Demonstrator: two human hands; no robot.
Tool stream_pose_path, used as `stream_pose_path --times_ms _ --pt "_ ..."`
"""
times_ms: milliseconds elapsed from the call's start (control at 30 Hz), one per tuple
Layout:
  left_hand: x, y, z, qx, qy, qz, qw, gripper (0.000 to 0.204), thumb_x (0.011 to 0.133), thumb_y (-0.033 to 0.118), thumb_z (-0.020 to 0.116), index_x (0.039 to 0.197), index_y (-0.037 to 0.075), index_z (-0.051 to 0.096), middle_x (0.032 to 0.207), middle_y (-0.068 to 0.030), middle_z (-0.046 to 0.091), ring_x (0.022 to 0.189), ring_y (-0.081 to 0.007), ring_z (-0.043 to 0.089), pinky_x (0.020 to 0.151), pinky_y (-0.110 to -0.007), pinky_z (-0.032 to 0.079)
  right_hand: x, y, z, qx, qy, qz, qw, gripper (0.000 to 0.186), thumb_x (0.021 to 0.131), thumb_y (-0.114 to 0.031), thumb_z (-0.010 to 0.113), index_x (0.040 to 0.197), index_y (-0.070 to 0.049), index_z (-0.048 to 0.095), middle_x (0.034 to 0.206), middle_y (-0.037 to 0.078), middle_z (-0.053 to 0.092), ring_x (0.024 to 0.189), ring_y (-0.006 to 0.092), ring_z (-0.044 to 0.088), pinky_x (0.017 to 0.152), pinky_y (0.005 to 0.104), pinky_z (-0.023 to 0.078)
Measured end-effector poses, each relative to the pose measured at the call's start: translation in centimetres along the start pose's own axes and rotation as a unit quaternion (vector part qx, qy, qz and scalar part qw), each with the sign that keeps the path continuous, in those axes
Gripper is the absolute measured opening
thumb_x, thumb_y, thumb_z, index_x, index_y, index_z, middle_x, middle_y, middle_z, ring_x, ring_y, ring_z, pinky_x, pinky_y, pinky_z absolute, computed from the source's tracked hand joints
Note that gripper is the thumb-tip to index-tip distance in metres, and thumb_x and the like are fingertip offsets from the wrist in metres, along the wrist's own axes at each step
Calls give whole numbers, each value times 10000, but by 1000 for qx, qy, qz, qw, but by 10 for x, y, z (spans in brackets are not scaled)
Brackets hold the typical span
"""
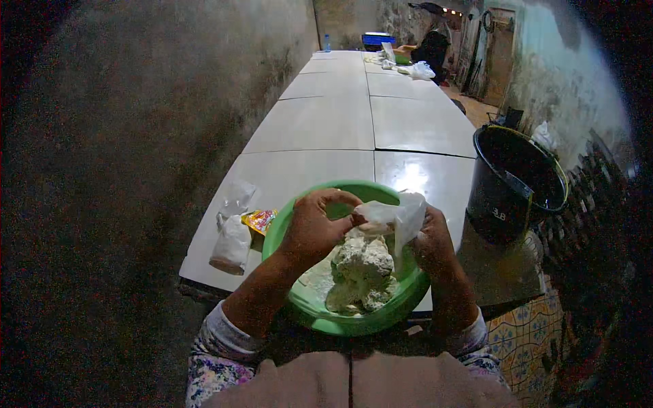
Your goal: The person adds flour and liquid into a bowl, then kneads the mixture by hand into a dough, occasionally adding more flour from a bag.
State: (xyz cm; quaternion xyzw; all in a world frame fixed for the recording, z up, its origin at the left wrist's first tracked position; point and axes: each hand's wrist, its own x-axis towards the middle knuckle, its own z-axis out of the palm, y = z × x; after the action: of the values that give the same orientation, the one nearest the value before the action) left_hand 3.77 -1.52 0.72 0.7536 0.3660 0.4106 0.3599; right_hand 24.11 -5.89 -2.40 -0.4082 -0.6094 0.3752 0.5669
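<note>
A green basin point(272, 238) stands at the near end of the long white table, with a lump of floury dough point(364, 268) and loose pale flour inside. Over it I hold a thin whitish plastic bag point(408, 216) between both hands. My left hand point(316, 228) pinches the bag's left end, thumb and fingertips together. Around the bag's right side close the fingers of my right hand point(433, 238), partly hidden by the plastic. Left of the basin lie a yellow and red sachet point(259, 221) and a clear bag of white powder point(232, 245).
A big black bucket point(500, 211) stands to the right of the basin. The white tabletop point(320, 126) stretches away to a blue crate point(377, 41), a bottle point(326, 43) and plastic bags point(422, 70). A person in dark clothing point(433, 51) is at the far right end. A bare wall runs along the left.
</note>
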Motion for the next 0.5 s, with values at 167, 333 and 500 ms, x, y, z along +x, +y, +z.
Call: stream_pose_path --times_ms 167,333,500 --pt "0 -3 2 106 -29 146 983 173 748 47 675 920 29 683 990 -117 669 983 -254 605 938 -352 431 5 -3 7 -313 -32 -158 936 199 719 -113 668 904 -45 643 889 152 637 852 321 624 766 374 507" --pt "-3 -8 2 32 66 93 993 385 838 134 626 1206 39 564 1057 -168 646 1004 -320 606 920 -392 445 3 3 0 -156 39 -123 979 225 693 -72 661 902 8 641 889 178 632 829 305 624 740 366 507" --pt "-25 -9 4 206 -280 43 937 831 875 620 -62 1478 61 63 1549 -131 -46 1409 -291 -149 1041 -609 -146 4 -1 5 -235 31 -147 960 224 691 -79 649 893 16 636 915 182 623 829 316 626 730 375 503"
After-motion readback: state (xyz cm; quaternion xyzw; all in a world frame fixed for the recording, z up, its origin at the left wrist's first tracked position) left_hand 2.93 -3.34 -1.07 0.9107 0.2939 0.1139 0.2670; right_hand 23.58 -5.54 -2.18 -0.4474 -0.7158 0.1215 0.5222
